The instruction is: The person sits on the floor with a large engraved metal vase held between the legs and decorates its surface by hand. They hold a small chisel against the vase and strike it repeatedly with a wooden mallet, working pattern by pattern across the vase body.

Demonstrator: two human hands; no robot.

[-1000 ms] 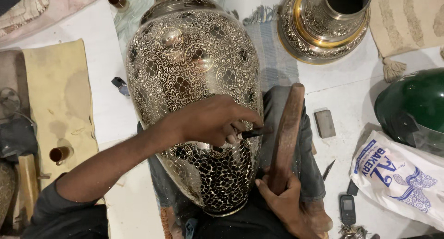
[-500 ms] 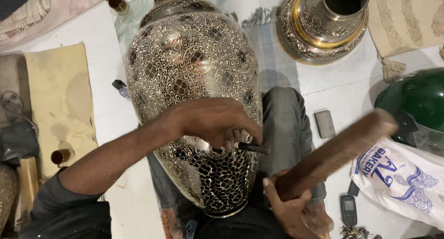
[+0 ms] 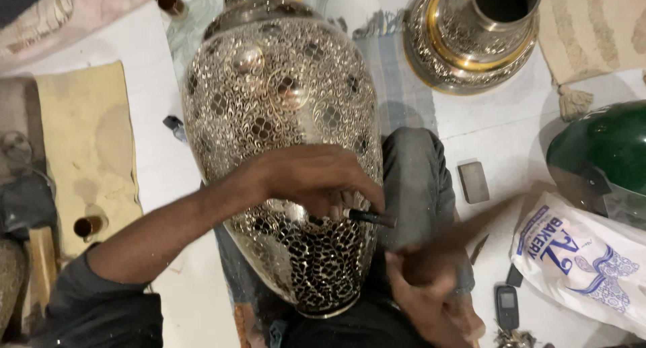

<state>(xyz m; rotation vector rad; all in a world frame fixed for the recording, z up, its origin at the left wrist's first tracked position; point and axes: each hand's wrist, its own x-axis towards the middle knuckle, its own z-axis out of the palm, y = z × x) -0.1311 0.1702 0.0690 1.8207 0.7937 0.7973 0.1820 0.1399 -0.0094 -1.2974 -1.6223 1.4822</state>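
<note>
My right hand [image 3: 431,301], lowest in view, has its grip wrapped around a wooden mallet [image 3: 464,237], which is blurred and angles up to the right. Just above, my left hand [image 3: 316,180] pinches a dark chisel [image 3: 370,217] in its grip, its tip pressed against the big metal vase [image 3: 282,139]. The vase lies across my lap, its patterned body running away from me. Right of my knee, a small phone [image 3: 507,306] and a white printed bag [image 3: 582,260] lie on the floor, with a green helmet [image 3: 605,153] beyond. Farther off stands a second brass vessel [image 3: 471,38].
</note>
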